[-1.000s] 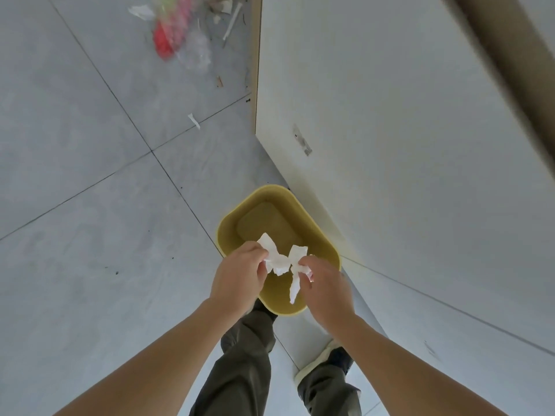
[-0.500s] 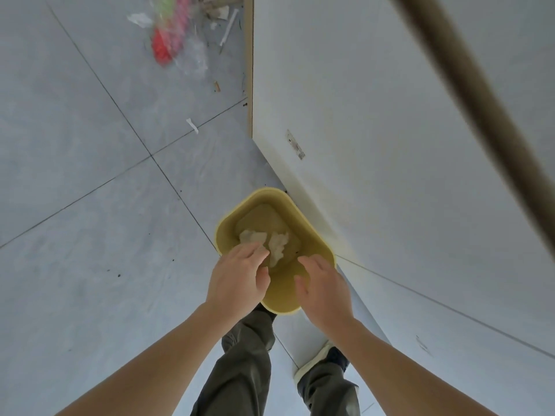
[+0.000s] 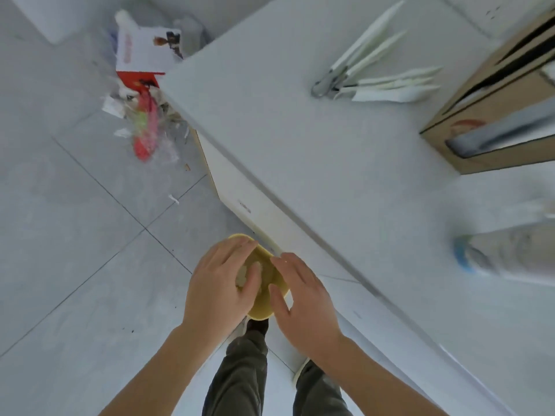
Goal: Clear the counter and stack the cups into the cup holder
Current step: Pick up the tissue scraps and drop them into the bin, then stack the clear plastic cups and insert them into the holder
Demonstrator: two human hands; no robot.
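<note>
Two bare hands over a yellow plastic bin (image 3: pixel 264 307) on the grey tiled floor (image 3: pixel 75 265), tight against the base of the white counter (image 3: pixel 330 145). Left hand (image 3: pixel 219 283): fingers straight and loosely spread above the bin mouth, nothing gripped. Right hand (image 3: pixel 303 298): fingers likewise extended and apart, empty, hanging over the bin's near rim. Pale crumpled paper scrap (image 3: pixel 242 273) glimpsed between the left fingers, apparently lying inside the bin — not held by either hand.

On the counter: a bunch of white-handled utensils (image 3: pixel 375 76) lying loose near the far edge; a brown cardboard box (image 3: pixel 492 115) at the right; a blurred pale stack with a blue rim (image 3: pixel 498 250) lying on its side near the right border, probably stacked cups, though too smeared to confirm. Cup holder not identifiable anywhere in view.

Beyond the counter's end: a heap of mixed litter (image 3: pixel 144 127) on the floor, red and green pieces among clear wrapping, with a red-and-white carton (image 3: pixel 144 52) behind it.

Assessment: paper waste disposed of, so clearing partly done. Utensils and box not yet dealt with — cup stacking judged not yet begun. Early to middle stage overall.
</note>
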